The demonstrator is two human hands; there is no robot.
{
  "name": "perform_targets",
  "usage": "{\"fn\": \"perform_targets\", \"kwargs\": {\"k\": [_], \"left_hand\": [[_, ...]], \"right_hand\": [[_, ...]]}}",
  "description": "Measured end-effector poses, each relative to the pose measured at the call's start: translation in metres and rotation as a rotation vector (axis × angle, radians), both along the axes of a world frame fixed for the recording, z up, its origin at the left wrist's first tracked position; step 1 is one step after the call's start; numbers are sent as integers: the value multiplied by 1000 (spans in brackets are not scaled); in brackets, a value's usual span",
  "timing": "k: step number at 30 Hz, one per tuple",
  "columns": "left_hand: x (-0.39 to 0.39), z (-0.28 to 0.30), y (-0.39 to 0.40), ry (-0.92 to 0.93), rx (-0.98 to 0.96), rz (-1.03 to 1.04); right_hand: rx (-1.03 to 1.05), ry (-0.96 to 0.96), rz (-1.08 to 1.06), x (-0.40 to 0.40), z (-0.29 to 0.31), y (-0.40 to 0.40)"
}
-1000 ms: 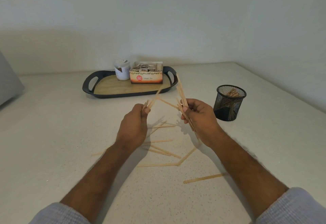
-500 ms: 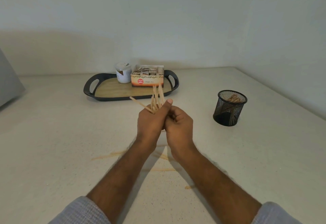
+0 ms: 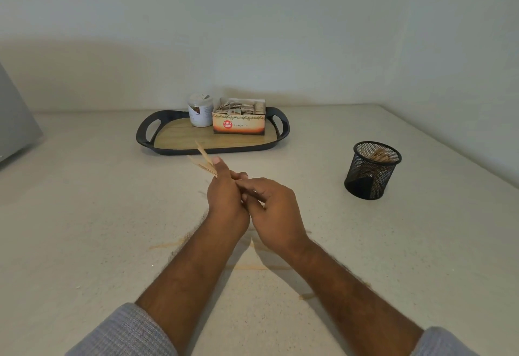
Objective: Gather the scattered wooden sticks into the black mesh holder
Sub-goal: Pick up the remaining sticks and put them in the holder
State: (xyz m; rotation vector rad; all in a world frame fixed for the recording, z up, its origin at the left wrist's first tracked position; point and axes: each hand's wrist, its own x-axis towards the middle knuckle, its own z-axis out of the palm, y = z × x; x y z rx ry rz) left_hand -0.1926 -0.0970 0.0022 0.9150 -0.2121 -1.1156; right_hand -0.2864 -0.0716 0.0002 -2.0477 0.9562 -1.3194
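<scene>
Your black mesh holder [image 3: 373, 170] already held sticks. Your left hand [image 3: 227, 195] gripped a bundle of sticks [image 3: 202, 161]; your right hand [image 3: 273, 212] pinched its near end above open bench [image 3: 84, 201].

A single wide-angle camera sits on the person's head and looks forward and down over a pale speckled countertop [image 3: 84, 215], so both forearms rise from the bottom edge and the left hand [image 3: 227, 198] and right hand [image 3: 276, 215] meet close below it, near the middle of the view. Farther off, the view takes in the black-rimmed tray [image 3: 146, 136] by the back wall and the black mesh holder [image 3: 370, 176] at right, well apart from the hands. The straight counter edges bow outward toward the borders, and there is no second view to share any of this.
</scene>
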Motion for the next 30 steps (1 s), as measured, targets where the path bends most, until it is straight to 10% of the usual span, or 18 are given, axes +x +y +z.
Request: {"fn": "perform_targets", "kwargs": {"k": [10,16,22,30], "left_hand": [[21,11,-2,210,-26,132],[23,19,-3,232,-130,60],[5,26,6,-15,-222,3],[-20,33,20,-365,-305,-236]], "right_hand": [[135,-87,-84,-15,-1,-11],[706,-524,-154,-11,8,-7],[1236,-994,137,-6,7,-1],[1281,-1137,276,-5,5,-2]]}}
